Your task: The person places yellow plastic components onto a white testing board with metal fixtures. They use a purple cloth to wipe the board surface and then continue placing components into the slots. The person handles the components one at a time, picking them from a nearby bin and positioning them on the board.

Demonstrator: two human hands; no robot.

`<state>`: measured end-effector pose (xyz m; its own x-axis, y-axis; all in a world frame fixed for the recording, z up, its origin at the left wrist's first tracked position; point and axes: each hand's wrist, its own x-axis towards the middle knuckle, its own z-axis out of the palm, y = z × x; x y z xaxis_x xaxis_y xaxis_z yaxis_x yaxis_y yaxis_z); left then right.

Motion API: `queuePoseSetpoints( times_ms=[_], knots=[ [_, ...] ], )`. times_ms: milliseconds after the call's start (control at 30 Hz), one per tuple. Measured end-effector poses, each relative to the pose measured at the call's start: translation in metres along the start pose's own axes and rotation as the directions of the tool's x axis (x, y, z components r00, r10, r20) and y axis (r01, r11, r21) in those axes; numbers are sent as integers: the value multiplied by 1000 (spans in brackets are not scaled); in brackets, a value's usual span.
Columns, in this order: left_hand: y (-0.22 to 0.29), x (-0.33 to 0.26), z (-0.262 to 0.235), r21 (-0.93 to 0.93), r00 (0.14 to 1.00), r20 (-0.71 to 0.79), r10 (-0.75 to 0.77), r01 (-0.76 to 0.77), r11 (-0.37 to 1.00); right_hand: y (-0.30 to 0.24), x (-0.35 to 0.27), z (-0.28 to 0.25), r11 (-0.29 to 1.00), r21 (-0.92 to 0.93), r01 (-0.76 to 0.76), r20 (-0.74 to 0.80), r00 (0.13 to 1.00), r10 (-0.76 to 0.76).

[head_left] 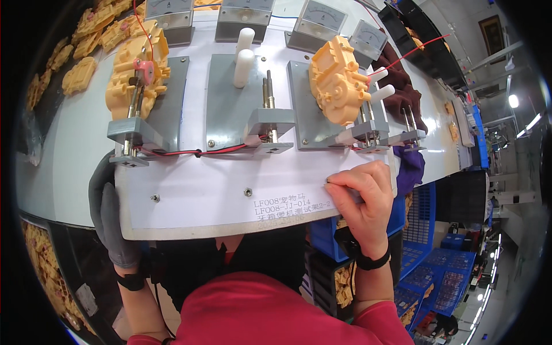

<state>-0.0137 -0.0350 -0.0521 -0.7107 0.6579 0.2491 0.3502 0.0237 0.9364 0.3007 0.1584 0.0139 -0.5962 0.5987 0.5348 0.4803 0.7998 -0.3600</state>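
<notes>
My left hand [115, 210], in a grey glove, lies along the left edge of a white test board [190, 213], fingers stretched forward. My bare right hand [366, 198] is pinched over the board's right part; a tiny dark thing shows at the fingertips, too small to name. On the board, a yellow plastic gear housing [138, 75] with a pink part [145, 72] sits in the left fixture. A second yellow housing [339, 83] leans in the right fixture. The middle fixture [221, 115] holds no housing, only white posts [243, 68] and metal pins [268, 92].
Several analog meters [244, 17] stand behind the fixtures. Red and black wires [198, 153] run along the fixtures' front. Yellow housings [79, 76] lie at the far left. Two small screws [248, 192] stick up from the board. Blue crates [443, 276] and a dark cloth [402, 86] are at right.
</notes>
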Motion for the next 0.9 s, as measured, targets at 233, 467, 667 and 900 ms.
queuePoseSetpoints(
  times_ms=[233, 467, 667, 900],
  knots=[
    [-3, -1, -3, 62, 999, 22, 45, -46, 997, -2, -1, -1, 1000, -8, -15, -5, 1000, 15],
    [1, 0, -2, 62, 998, 28, 52, -54, 997, -1, -1, 0, 999, -14, -30, -10, 1000, 29],
    [0, 0, -4, 105, 998, 44, 55, -59, 993, -3, -1, 0, 999, -18, -29, -11, 1000, 29],
    [-1, 1, -3, 45, 999, 15, 32, -33, 998, -3, -1, 0, 999, -17, -27, -11, 1000, 27]
  ],
)
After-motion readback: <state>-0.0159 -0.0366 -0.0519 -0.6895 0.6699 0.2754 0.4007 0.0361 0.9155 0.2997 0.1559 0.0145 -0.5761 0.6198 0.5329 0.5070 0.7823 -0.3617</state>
